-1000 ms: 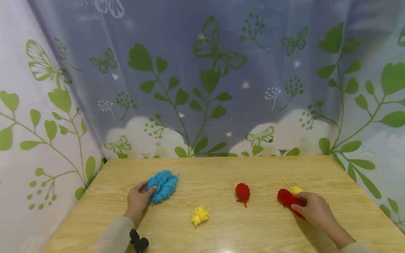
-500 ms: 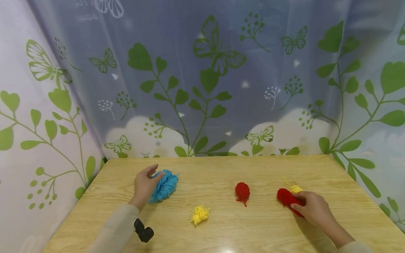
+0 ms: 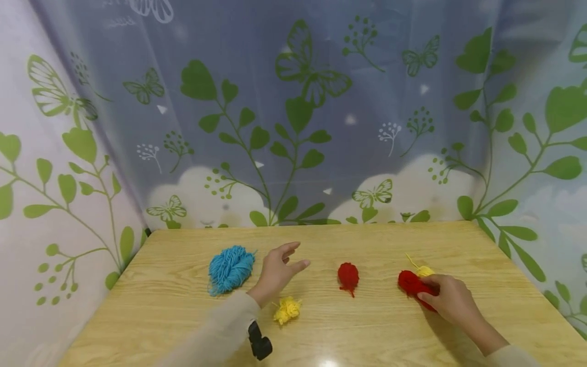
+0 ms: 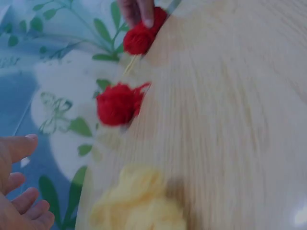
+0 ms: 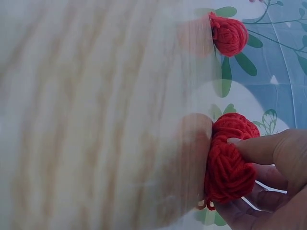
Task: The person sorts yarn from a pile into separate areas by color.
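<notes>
My left hand [image 3: 277, 272] is above the table with its fingers extended and nothing in them, between a blue yarn bundle [image 3: 231, 270] and a small red yarn ball [image 3: 348, 277]. Just below that hand lies a small yellow yarn bundle [image 3: 287, 310], blurred in the left wrist view. On the right, my right hand [image 3: 451, 299] grips a longer red yarn bundle [image 5: 230, 163] between thumb and fingers, low at the tabletop. Partly hidden behind it is a second yellow yarn piece [image 3: 424, 271] with a loose strand.
All the yarn lies on a light wood-grain table [image 3: 357, 331]. A printed curtain [image 3: 257, 127] with butterflies and leaves stands along its back edge, and similar sheets flank both sides. A small black device [image 3: 260, 342] is worn at the left wrist.
My left hand has let go of the blue yarn bundle, lifted and moved right, past it. My right hand keeps its hold on the red yarn. The head view has shifted slightly.
</notes>
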A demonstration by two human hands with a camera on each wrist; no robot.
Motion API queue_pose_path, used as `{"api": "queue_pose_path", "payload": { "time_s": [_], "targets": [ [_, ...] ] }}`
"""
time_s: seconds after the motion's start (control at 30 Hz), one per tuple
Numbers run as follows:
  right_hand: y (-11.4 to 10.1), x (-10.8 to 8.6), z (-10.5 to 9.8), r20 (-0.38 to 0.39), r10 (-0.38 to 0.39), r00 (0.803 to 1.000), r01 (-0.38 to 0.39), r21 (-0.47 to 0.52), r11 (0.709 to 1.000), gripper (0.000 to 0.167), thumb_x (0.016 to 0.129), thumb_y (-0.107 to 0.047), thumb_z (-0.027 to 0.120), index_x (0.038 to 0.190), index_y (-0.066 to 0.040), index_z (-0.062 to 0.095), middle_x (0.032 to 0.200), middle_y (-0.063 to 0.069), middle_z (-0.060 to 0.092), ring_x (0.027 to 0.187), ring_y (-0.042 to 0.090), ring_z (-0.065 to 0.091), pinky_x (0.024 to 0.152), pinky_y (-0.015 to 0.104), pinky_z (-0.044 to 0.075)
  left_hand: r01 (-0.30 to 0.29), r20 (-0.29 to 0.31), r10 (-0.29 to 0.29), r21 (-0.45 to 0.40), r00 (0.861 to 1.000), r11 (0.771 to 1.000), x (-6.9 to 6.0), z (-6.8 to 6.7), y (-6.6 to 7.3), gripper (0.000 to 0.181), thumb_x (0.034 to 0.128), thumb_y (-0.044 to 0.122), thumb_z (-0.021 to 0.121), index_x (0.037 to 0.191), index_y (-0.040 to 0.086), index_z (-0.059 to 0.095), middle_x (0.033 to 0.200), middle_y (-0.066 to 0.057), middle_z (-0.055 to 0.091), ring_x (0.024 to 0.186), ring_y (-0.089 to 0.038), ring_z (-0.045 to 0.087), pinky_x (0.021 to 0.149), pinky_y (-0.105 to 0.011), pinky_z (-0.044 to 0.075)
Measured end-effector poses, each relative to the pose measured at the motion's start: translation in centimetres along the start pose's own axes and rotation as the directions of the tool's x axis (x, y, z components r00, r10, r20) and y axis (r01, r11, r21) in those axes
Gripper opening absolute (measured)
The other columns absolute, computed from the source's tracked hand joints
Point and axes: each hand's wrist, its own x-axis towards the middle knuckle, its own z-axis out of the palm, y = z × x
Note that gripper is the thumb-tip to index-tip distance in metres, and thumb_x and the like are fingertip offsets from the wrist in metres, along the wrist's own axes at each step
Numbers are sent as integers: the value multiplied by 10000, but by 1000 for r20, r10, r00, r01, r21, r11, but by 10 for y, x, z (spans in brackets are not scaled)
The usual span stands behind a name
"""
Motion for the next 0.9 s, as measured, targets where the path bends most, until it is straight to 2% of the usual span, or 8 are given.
{"api": "queue_pose_path", "payload": {
  "time_s": [0.2, 0.37, 0.43, 0.57, 0.67, 0.9],
  "targets": [
    [0, 2, -1, -5, -4, 1000, 4, -2, 1000, 331, 758, -106, 785, 1012, 86, 695, 1016, 261, 678, 947, 461, 618, 745, 555, 513, 12, 83, -6, -72, 997, 997, 7, 45, 3, 552, 848, 206, 748, 1350, 90, 551, 1416, -122, 492, 1304, -337, 448, 1049, -464, 408],
    [-1, 3, 0, 8, 2, 1000, -2, 7, 1000, 331, 764, -111, 781, 1017, 83, 693, 1020, 260, 677, 945, 461, 619, 731, 552, 514, -10, 108, 18, -78, 994, 997, 12, 72, 4, 575, 832, 172, 762, 1351, 51, 544, 1407, -123, 502, 1298, -350, 448, 1044, -444, 418],
    [-2, 3, 1, 9, 4, 1000, -4, 6, 1000, 331, 763, -113, 781, 1017, 81, 693, 1022, 262, 675, 947, 465, 616, 732, 554, 514, -21, 122, 27, -52, 992, 998, 13, 81, 3, 576, 833, 177, 762, 1350, 46, 544, 1393, -133, 512, 1280, -347, 470, 1015, -424, 450],
    [-3, 3, 0, 5, 6, 1000, -6, 3, 1000, 328, 762, -111, 780, 1013, 82, 693, 1021, 265, 674, 951, 470, 613, 742, 559, 512, -55, 140, 58, -21, 988, 998, 14, 95, 0, 566, 817, 159, 776, 1322, 16, 564, 1304, -168, 576, 1144, -312, 590, 879, -339, 539],
    [-3, 2, 0, 6, 9, 1000, -9, 3, 1000, 329, 764, -112, 778, 1013, 84, 692, 1023, 265, 673, 954, 468, 612, 750, 560, 510, -82, 124, 81, 0, 989, 997, 15, 104, -3, 514, 805, 130, 783, 1272, 8, 607, 1233, -152, 627, 1056, -277, 636, 808, -282, 555],
    [-1, 1, 0, 0, 7, 1000, -7, -2, 1000, 331, 765, -116, 778, 1016, 81, 694, 1024, 258, 675, 958, 463, 613, 759, 559, 507, -84, 80, 79, 49, 994, 995, 15, 113, -6, 421, 805, 138, 783, 1203, 53, 674, 1185, -106, 665, 1064, -272, 626, 829, -299, 544]
  ]
}}
